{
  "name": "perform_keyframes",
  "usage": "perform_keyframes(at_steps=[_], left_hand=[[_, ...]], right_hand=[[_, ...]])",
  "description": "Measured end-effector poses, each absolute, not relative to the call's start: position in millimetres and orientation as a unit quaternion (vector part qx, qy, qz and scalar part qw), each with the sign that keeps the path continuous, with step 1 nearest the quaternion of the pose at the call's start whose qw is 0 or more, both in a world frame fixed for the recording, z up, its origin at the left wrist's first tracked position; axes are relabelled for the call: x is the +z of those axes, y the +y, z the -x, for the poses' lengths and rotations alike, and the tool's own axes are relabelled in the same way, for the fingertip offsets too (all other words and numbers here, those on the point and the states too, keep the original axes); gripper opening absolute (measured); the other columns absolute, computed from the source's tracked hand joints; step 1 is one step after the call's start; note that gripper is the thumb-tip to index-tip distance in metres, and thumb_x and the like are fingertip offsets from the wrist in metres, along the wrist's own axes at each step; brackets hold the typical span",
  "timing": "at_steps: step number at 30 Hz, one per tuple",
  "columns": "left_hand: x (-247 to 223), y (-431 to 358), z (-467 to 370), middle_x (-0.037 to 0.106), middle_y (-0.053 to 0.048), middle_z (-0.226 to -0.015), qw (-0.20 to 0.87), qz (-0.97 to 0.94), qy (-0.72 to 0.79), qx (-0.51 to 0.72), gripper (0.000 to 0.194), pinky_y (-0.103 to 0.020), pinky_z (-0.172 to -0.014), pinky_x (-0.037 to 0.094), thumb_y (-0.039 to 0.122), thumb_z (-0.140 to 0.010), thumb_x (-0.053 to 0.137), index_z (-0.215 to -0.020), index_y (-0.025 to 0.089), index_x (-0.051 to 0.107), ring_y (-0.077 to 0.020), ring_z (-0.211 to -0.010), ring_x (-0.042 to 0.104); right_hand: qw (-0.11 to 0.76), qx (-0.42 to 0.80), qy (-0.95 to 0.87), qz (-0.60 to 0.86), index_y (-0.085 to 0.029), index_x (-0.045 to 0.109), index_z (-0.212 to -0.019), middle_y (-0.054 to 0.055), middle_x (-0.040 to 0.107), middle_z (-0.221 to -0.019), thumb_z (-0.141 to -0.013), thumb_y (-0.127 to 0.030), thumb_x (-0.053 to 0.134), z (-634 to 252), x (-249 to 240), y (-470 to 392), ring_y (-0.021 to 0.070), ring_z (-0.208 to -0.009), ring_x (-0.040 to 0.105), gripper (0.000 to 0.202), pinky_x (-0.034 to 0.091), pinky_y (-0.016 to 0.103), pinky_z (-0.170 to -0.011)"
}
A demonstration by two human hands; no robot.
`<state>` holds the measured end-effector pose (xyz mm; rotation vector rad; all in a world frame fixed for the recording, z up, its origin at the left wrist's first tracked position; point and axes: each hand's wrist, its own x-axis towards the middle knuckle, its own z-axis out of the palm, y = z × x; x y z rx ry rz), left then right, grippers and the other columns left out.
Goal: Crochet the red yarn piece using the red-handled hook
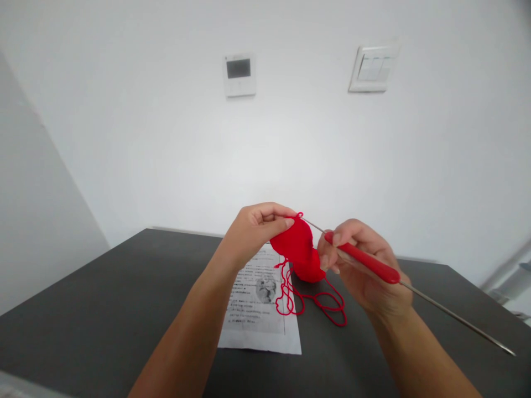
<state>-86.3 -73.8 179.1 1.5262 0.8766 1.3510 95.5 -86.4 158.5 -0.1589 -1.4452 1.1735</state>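
Note:
My left hand (pixel 259 229) pinches the upper edge of a red crocheted piece (pixel 292 240) between thumb and fingers. In my right hand (pixel 367 262) is a crochet hook (pixel 365 257) with a red handle and a thin metal shaft at each end. One shaft reaches the top edge of the crocheted piece, beside a small red loop (pixel 300 214); the other points down to the right. Behind the piece sits a ball of red yarn (pixel 310 269), partly hidden. Loose red yarn (pixel 332 309) trails in curls below it.
A printed sheet of paper (pixel 265 337) with a picture lies under my left hand on the dark table (pixel 103 298). The white wall (pixel 290 143) behind carries a small panel with a screen (pixel 239 76) and a switch plate (pixel 373 69).

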Motion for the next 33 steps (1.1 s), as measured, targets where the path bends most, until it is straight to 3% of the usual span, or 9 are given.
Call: perform_keyframes(at_steps=[3,7,12,17,21,25,33], left_hand=[[179.6,-74.9,85.8,0.073,-0.002,-0.076,0.447,-0.620,0.348,0.542,0.017,-0.024,-0.066,0.048,0.028,-0.073,0.072,-0.087,0.018,0.074,-0.0125,-0.069,0.064],[180.5,-76.5,86.1,0.071,-0.001,-0.077,0.452,-0.629,0.337,0.536,0.019,-0.022,-0.062,0.045,0.023,-0.074,0.071,-0.091,0.018,0.072,-0.0105,-0.066,0.062],[181.2,-78.8,86.0,0.067,0.001,-0.070,0.488,-0.637,0.323,0.501,0.020,-0.022,-0.059,0.044,0.025,-0.073,0.071,-0.091,0.018,0.064,-0.0104,-0.061,0.060],[181.4,-83.3,77.8,0.065,0.002,-0.070,0.511,-0.633,0.301,0.498,0.025,-0.022,-0.060,0.044,0.025,-0.071,0.073,-0.093,0.019,0.061,-0.0098,-0.060,0.059],[180.7,-86.6,69.0,0.065,0.003,-0.068,0.490,-0.613,0.302,0.541,0.029,-0.022,-0.059,0.043,0.028,-0.071,0.073,-0.095,0.018,0.060,-0.0094,-0.058,0.057],[181.5,-88.7,65.4,0.065,0.003,-0.069,0.485,-0.609,0.317,0.542,0.037,-0.023,-0.061,0.044,0.029,-0.069,0.075,-0.100,0.019,0.058,-0.0107,-0.060,0.057],[180.2,-81.6,76.4,0.062,0.000,-0.073,0.496,-0.627,0.276,0.533,0.021,-0.024,-0.063,0.045,0.026,-0.077,0.064,-0.097,0.017,0.062,-0.0101,-0.064,0.057]], right_hand=[[0.595,0.510,-0.617,0.072,-0.021,0.068,-0.078,0.002,0.067,-0.057,-0.069,-0.046,0.078,-94.5,158.6,-86.1,0.0127,-0.050,0.053,0.029,0.036,0.023,-0.043],[0.602,0.501,-0.615,0.092,-0.023,0.068,-0.084,0.000,0.068,-0.060,-0.078,-0.028,0.074,-95.1,154.6,-85.0,0.0114,-0.052,0.055,0.011,0.038,0.021,-0.045],[0.641,0.387,-0.644,0.157,-0.025,0.070,-0.095,-0.002,0.065,-0.061,-0.088,-0.025,0.062,-96.6,146.2,-81.4,0.0107,-0.055,0.057,0.010,0.042,0.022,-0.050],[0.648,0.282,-0.677,0.205,-0.026,0.072,-0.091,0.002,0.066,-0.092,-0.091,-0.031,0.058,-95.4,145.2,-79.8,0.0145,-0.085,0.060,0.014,0.047,0.026,-0.072],[0.622,0.325,-0.675,0.226,-0.029,0.069,-0.101,0.001,0.067,-0.098,-0.088,-0.032,0.062,-93.0,146.8,-83.2,0.0156,-0.087,0.062,0.015,0.050,0.025,-0.071],[0.647,0.337,-0.633,0.258,-0.028,0.069,-0.093,-0.001,0.068,-0.088,-0.081,-0.027,0.071,-91.6,144.6,-84.6,0.0138,-0.076,0.060,0.013,0.049,0.023,-0.065],[0.670,0.428,-0.558,0.239,-0.027,0.069,-0.087,-0.001,0.067,-0.080,-0.076,-0.027,0.075,-90.1,148.2,-84.6,0.0127,-0.067,0.060,0.013,0.048,0.021,-0.056]])
